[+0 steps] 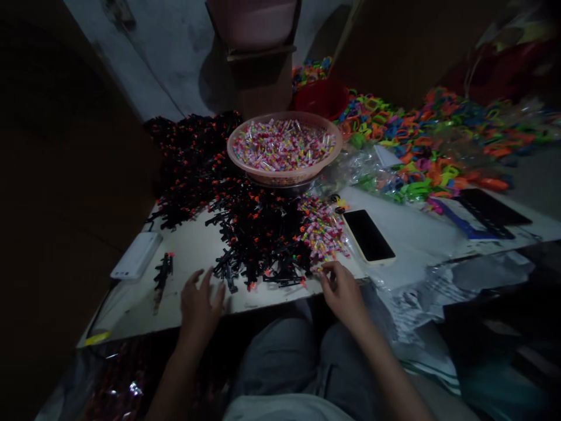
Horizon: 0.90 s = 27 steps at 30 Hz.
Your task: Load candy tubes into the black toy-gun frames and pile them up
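My left hand (201, 301) is at the front edge of the table, fingers apart and nothing visible in them. Just beyond its fingertips lies the near edge of a pile of small black toy guns (258, 234) with orange tips. My right hand (342, 290) has its thumb and forefinger drawn together at the near end of a heap of small pink wrapped pieces (324, 228), like candy tubes. Whatever is between those fingertips is too small and dark to make out. One single toy gun (163, 271) lies apart on the left.
A pink basket (284, 173) full of the wrapped pieces stands behind the piles. A phone (368, 235) lies right of the heap, and a white power bank (137, 255) at left. Colourful plastic pieces (412, 128) cover the back right, beside a red bowl (322, 99).
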Motion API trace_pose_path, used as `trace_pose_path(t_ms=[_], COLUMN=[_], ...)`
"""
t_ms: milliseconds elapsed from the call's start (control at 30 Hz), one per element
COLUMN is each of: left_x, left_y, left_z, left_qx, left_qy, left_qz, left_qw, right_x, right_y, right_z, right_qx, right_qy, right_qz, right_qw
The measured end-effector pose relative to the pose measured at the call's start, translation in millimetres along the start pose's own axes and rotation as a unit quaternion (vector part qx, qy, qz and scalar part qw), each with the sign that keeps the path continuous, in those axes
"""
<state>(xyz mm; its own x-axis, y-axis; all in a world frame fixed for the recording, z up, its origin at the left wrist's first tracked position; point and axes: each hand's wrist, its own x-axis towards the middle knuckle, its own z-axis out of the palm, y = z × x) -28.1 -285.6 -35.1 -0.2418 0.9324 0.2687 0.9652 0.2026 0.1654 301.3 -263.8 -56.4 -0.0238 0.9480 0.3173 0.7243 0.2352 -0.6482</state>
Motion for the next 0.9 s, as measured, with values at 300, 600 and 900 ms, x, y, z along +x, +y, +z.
trace_pose_path(t_ms=[300, 600, 900], left_x=[-12.9, -1.1, 21.0], left_y=[42.0, 9.8, -18.9], left_z=[10.5, 4.7, -12.7], left_qx=[-0.183, -0.115, -0.325], left_qy=[-0.118, -0.134, -0.219], left_qz=[0.041, -0.073, -0.162], left_qw=[0.975, 0.982, 0.906], right_x=[-18.1, -48.0, -49.1], right_y=[-17.3, -56.7, -57.1], right_z=[0.1, 24.3, 28.9], right_qx=[0.491, 0.639, 0.527], right_qy=[0.002, -0.286, -0.284], right_qz=[0.219, 0.194, 0.197], right_qw=[0.843, 0.687, 0.777])
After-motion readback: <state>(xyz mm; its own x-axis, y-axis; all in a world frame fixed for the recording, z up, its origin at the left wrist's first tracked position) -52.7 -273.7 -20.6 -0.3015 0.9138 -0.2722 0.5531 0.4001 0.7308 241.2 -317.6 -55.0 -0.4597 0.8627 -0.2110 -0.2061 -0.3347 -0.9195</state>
